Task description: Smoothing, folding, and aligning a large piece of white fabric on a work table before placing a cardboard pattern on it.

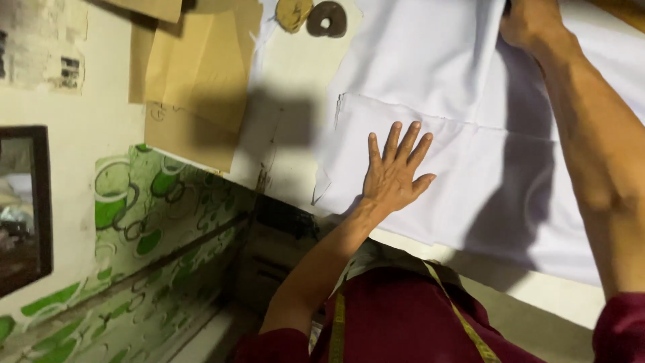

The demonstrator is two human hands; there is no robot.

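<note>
fingers (403,144) of left hand (393,176) lie spread on white cloth (430,81); right hand's (531,23) unclear.

Warm, dim indoor light; arms cast soft shadows on the white cloth (437,81); slight blur.

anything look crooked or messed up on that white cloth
Mostly tidy. The white fabric has a frayed, uneven cut edge along the upper layer's left end. The left hand presses flat on the cloth; the right hand grips it at the far end.
</note>
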